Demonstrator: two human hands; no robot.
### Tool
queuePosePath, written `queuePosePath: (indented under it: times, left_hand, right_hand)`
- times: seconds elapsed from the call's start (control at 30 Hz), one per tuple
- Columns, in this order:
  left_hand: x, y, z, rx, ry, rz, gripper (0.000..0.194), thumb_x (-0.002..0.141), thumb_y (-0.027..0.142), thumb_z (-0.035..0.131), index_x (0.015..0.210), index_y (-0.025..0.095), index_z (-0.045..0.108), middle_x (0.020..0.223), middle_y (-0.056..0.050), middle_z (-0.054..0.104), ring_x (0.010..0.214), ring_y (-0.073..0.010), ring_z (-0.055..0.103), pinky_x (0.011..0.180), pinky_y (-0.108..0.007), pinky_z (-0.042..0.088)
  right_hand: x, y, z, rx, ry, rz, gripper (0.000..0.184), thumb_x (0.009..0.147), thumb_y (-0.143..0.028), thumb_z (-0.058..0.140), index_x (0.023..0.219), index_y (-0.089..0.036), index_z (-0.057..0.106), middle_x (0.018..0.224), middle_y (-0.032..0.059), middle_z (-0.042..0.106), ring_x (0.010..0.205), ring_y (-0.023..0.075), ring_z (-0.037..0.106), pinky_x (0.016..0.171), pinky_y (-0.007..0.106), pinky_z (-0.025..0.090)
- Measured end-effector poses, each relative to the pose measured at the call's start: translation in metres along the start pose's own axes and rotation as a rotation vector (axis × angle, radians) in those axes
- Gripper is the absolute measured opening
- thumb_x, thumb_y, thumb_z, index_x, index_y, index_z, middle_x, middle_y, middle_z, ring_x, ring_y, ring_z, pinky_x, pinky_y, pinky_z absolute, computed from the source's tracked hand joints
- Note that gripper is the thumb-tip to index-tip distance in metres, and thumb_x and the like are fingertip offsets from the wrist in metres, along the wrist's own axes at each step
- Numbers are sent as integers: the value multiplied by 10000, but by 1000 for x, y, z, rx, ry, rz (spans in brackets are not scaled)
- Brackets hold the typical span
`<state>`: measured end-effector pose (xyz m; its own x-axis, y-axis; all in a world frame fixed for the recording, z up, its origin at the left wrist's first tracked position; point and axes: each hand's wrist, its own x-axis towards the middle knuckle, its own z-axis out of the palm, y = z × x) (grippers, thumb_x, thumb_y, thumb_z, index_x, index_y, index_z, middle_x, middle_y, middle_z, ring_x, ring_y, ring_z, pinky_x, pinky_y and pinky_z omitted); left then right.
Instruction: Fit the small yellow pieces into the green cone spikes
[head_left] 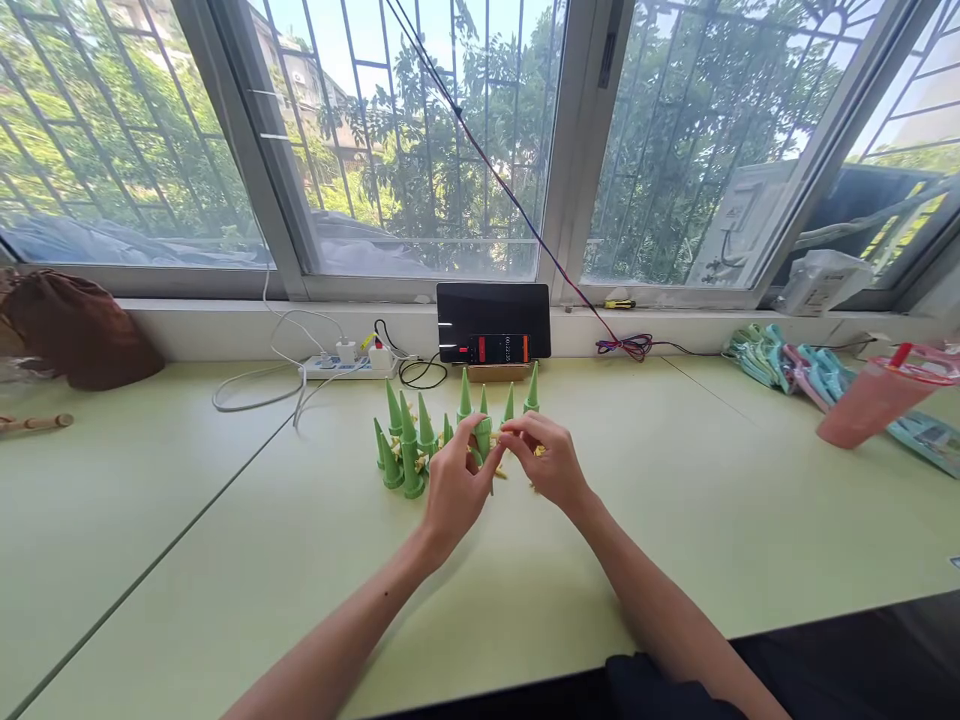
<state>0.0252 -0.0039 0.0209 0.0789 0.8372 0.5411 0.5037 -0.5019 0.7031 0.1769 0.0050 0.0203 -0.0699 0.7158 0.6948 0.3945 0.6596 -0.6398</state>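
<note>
My left hand is closed around a green plastic cone, which it holds above the table with the wide ringed end up. Beside it, my right hand pinches with thumb and fingertips close to the cone's side. A small yellowish bit shows at those fingertips, too small to name. Several more green cones stand points up to the left of my hands and behind them. Small yellow pieces lie scattered among the cones and under my hands, which partly hide them.
A black tablet with a phone before it leans against the sill. A power strip and cables lie at back left, a brown bag farther left. On the right are a pink cup and bundled pastel items.
</note>
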Motion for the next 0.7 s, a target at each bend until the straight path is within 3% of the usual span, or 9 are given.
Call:
queuePosePath:
  times: [0.37, 0.7]
  left_hand:
    - [1, -6, 2, 21, 30, -1, 396, 892, 466, 561, 1207, 231, 508, 740, 52, 511, 430, -48, 385, 461, -186, 333]
    - [2, -6, 2, 21, 31, -9, 387, 884, 459, 572, 1188, 227, 514, 736, 49, 513, 440, -56, 401, 464, -188, 341]
  right_hand:
    - [-1, 0, 0, 54, -6, -1, 171, 924, -281, 566, 1023, -194, 674, 810, 28, 627, 594, 113, 517, 562, 247, 460]
    - [-1, 1, 1, 28, -21, 2, 140, 927, -284, 557, 958, -190, 655, 829, 32, 624, 606, 114, 519, 574, 251, 461]
